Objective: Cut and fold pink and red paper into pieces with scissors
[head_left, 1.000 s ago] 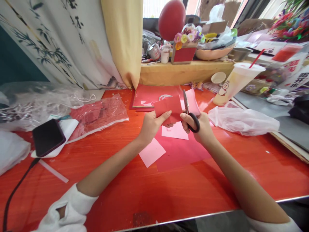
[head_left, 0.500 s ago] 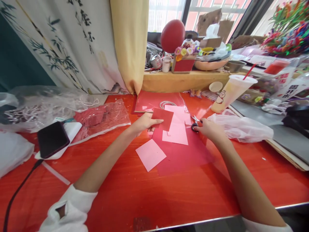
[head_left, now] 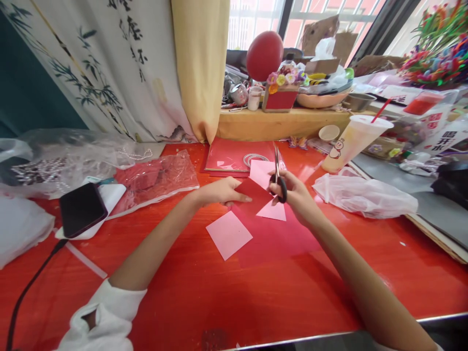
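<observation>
Between the thumb and fingers of my left hand (head_left: 224, 191) is a red paper square (head_left: 256, 196), held above the table. My right hand (head_left: 294, 195) grips small scissors (head_left: 278, 181) by their black handles, blades pointing up and away from me. The scissors are close to the square's right corner; whether they touch it I cannot tell. Beneath lie a pink paper sheet (head_left: 275, 212), partly covered by the red square, and a larger dark red sheet (head_left: 281, 243). A pink paper square (head_left: 229, 235) rests nearer to me on the table.
At the back lies a red paper pack (head_left: 228, 158) with a wire coil (head_left: 255, 158) on it. A tilted drink cup (head_left: 354, 141) and a plastic bag (head_left: 365, 195) are at right. Clear bags (head_left: 157, 178) and a phone (head_left: 82, 209) occupy the left.
My right hand has lifted the scissors off the table and brought them left to the red square. My left hand has turned the square and lowered it slightly.
</observation>
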`<action>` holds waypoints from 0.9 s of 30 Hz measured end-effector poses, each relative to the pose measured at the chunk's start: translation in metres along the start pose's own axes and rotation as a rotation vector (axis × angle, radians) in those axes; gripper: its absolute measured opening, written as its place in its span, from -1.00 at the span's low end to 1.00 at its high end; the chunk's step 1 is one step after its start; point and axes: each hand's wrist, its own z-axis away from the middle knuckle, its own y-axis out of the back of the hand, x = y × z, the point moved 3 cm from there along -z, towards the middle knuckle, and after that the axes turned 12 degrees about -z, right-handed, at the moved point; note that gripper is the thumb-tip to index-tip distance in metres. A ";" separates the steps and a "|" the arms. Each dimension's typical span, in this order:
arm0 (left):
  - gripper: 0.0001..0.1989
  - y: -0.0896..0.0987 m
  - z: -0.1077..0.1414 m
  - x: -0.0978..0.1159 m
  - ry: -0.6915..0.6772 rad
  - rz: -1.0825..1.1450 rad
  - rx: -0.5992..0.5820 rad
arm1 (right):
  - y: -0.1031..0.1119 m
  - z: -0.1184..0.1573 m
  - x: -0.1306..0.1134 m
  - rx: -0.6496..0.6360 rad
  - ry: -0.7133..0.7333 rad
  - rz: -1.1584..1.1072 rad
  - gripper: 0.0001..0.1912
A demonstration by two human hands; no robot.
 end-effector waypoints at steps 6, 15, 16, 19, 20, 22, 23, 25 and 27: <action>-0.82 0.001 0.000 0.000 0.037 0.020 0.065 | -0.008 0.001 0.021 0.012 -0.004 -0.118 -0.65; -0.73 0.008 -0.012 -0.016 0.090 0.181 0.353 | 0.002 0.000 0.018 0.157 0.158 -0.188 -0.67; -0.74 0.008 -0.012 -0.015 0.081 0.185 0.381 | 0.002 0.000 0.016 0.156 0.162 -0.183 -0.68; -0.70 0.006 -0.011 -0.009 0.049 0.193 0.440 | 0.003 0.000 0.014 0.176 0.169 -0.160 -0.68; -0.68 0.006 -0.010 -0.007 0.036 0.197 0.454 | 0.004 0.000 0.013 0.182 0.173 -0.155 -0.68; -0.65 0.006 -0.009 -0.004 0.023 0.207 0.495 | 0.005 -0.001 0.013 0.197 0.188 -0.149 -0.68; -0.64 0.006 -0.009 -0.004 0.020 0.213 0.522 | 0.006 -0.001 0.013 0.209 0.200 -0.148 -0.67; -0.64 0.006 -0.010 -0.007 0.007 0.239 0.564 | 0.007 -0.001 0.012 0.237 0.232 -0.151 -0.68; -0.67 0.004 -0.013 -0.010 -0.028 0.281 0.546 | 0.007 -0.001 0.012 0.255 0.261 -0.163 -0.69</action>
